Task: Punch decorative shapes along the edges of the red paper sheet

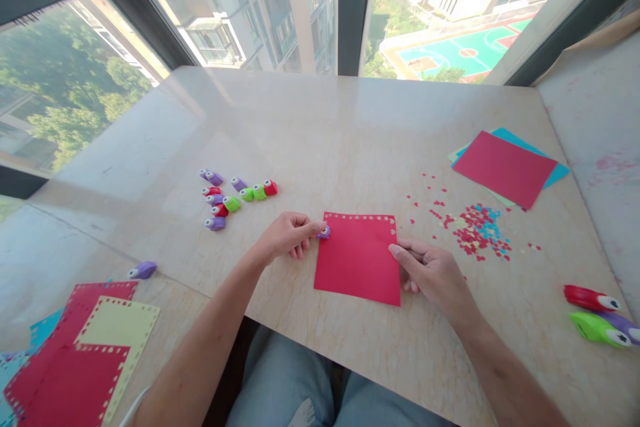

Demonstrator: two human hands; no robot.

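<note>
A red sheet of paper lies in front of me, with small shapes cut along its top edge and a few down the upper right. My left hand is closed on a small purple craft punch, which sits at the sheet's left edge near the upper corner. The sheet's right edge is pinched by my right hand, thumb on top and fingers underneath. Part of the punch is hidden behind the left thumb.
Several small punches stand to the left, with a lone purple punch nearer. Punched sheets are piled at lower left. Paper confetti and uncut coloured sheets lie right. Larger punches sit at the far right.
</note>
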